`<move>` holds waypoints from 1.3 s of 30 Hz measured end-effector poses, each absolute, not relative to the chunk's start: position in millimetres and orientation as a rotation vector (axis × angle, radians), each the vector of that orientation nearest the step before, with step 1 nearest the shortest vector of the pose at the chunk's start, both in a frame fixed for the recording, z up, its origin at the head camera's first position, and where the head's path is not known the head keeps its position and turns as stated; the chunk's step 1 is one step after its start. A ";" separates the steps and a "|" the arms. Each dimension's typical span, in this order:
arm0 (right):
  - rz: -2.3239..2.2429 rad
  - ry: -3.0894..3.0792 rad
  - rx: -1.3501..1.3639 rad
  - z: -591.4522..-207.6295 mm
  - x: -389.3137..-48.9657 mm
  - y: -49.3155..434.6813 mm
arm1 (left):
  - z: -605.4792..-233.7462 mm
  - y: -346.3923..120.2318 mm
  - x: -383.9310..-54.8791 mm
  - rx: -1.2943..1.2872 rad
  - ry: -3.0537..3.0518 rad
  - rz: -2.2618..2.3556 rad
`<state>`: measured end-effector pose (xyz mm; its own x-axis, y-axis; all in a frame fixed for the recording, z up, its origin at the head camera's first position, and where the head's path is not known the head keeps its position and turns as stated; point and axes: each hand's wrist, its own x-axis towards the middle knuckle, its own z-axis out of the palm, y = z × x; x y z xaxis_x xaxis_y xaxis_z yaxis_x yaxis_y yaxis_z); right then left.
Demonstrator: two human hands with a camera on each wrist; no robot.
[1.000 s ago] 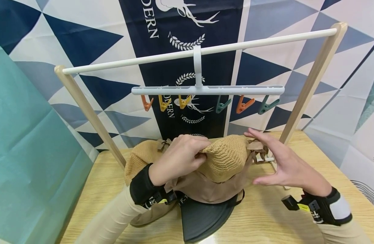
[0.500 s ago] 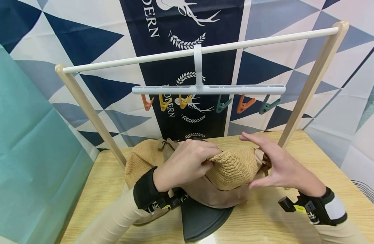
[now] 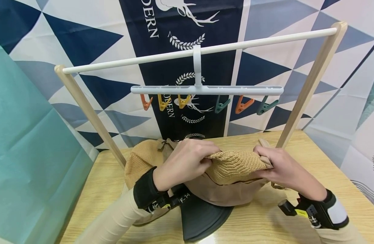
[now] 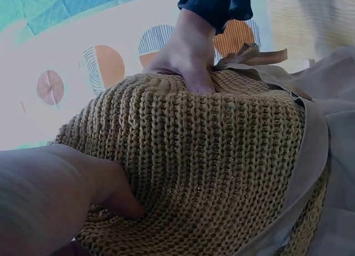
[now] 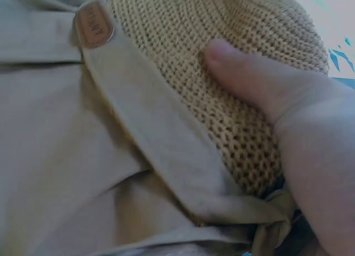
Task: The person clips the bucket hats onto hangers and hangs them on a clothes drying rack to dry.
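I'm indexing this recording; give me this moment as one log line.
left hand: grips knit hat; right hand: grips knit hat; dark cap: on table; clips: on hanger

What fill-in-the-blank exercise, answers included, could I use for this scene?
The knitted hat is held by the left grip and the ____ grip.
Clips under the white hanger number ____.
In the head view, the leftmost clip is ____.
Text on the dark cap reads ____.
Missing words: right; six; orange; F-14.
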<state>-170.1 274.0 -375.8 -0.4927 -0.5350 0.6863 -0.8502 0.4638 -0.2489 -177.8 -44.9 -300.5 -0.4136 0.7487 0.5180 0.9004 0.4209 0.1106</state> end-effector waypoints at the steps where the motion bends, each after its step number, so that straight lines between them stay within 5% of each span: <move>1: 0.772 -2.193 1.142 -375.4 -169.9 274.2 | -300.7 -45.0 -178.0 -1.400 -2.294 -0.532; 39: 0.829 -1.987 0.932 -370.4 -174.8 288.6 | -320.5 -71.9 -199.3 -1.297 -2.427 -0.882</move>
<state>-174.8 288.6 -370.4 -0.4314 -0.3195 0.8437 -0.8246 0.5191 -0.2250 -199.3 -71.9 -320.5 -0.5718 0.6661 0.4788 0.8181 0.4198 0.3931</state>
